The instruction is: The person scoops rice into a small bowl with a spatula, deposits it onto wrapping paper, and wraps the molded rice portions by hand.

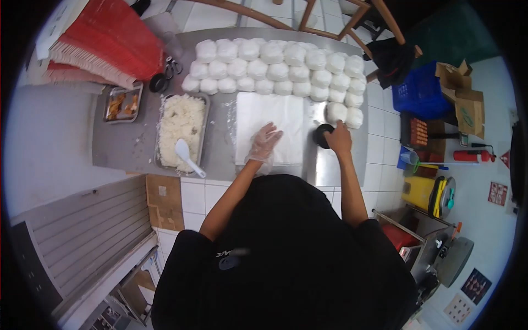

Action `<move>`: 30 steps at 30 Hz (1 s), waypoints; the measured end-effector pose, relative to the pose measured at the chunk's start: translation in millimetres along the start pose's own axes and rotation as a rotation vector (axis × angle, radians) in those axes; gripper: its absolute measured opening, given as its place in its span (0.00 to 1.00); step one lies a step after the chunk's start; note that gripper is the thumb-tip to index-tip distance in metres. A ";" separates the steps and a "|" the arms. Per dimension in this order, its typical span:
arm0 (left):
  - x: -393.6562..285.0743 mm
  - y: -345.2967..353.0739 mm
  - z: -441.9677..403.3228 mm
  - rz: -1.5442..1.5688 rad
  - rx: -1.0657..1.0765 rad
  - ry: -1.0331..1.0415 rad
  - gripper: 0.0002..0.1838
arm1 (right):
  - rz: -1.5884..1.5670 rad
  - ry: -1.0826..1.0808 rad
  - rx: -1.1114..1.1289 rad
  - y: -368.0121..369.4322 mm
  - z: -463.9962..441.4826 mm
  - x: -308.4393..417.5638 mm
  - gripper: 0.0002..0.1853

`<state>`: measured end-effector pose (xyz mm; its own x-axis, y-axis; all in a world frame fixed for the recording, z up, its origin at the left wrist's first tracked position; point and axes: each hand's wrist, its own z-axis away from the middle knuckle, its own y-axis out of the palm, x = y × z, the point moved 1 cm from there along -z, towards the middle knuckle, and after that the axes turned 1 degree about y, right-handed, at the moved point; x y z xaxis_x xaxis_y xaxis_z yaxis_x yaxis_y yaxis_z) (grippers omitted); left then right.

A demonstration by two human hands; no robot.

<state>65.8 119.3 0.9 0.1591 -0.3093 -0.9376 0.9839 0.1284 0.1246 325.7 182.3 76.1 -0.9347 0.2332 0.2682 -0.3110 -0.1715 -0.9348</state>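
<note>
My left hand (265,144), in a clear plastic glove, rests with its fingers stretched out on a stack of white paper sheets (280,113). To the right, my bare right hand (341,137) grips the edge of a small black bowl (322,136) at the metal tabletop's right side. Just beyond that hand sit rounded white wrapped bundles (337,113), part of several rows (272,54) along the far side. Left of the sheets is a metal tray of white rice (179,124), with a white rice paddle (188,157) lying across its near corner.
A smaller metal tray of brownish food (122,105) stands at the table's left. Behind it are stacked red folded cartons (110,41), scissors (175,65) and a black roll (158,83). Wooden chairs (330,22) border the far edge; a blue crate (418,91) stands right.
</note>
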 end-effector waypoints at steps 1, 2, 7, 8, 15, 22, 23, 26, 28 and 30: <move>-0.6 0.0 4.9 -0.065 0.038 0.068 0.42 | 0.025 0.049 0.034 15.0 -0.4 -12.2 0.23; -2.5 -1.5 9.4 -0.134 0.069 0.137 0.45 | 0.049 0.089 0.070 39.8 -6.3 -29.3 0.21; -45.0 -15.7 48.8 -0.552 0.178 0.538 0.58 | -0.525 -0.117 0.221 40.0 27.5 30.0 0.09; -59.2 -24.0 53.8 -0.554 0.161 0.535 0.58 | -0.535 -0.333 0.217 46.1 35.7 53.7 0.08; -114.8 -171.1 98.7 -0.342 -0.364 0.502 0.50 | -0.990 -0.355 0.735 42.7 107.6 263.5 0.17; -67.6 -353.3 123.6 -0.021 -1.023 0.339 0.46 | 0.002 -0.945 0.261 176.1 190.0 353.7 0.21; -58.1 -364.7 117.5 -0.006 -1.043 0.337 0.46 | -0.005 -0.901 0.307 186.9 191.1 358.7 0.18; -27.0 -382.6 106.6 0.161 -1.082 0.296 0.43 | -0.103 -0.902 0.404 212.4 169.1 355.9 0.15; -16.7 -380.1 96.1 0.397 -1.086 0.371 0.38 | -0.026 -0.799 0.610 172.7 149.7 366.5 0.19; -16.5 -380.2 92.6 0.408 -1.121 0.372 0.34 | 0.046 -0.823 0.600 139.2 125.3 380.4 0.22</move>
<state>-303.3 -11.6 -1.0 0.2230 0.2032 -0.9534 0.2278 0.9401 0.2537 -94.7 127.3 77.2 -0.7059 -0.4776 0.5231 -0.0951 -0.6679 -0.7381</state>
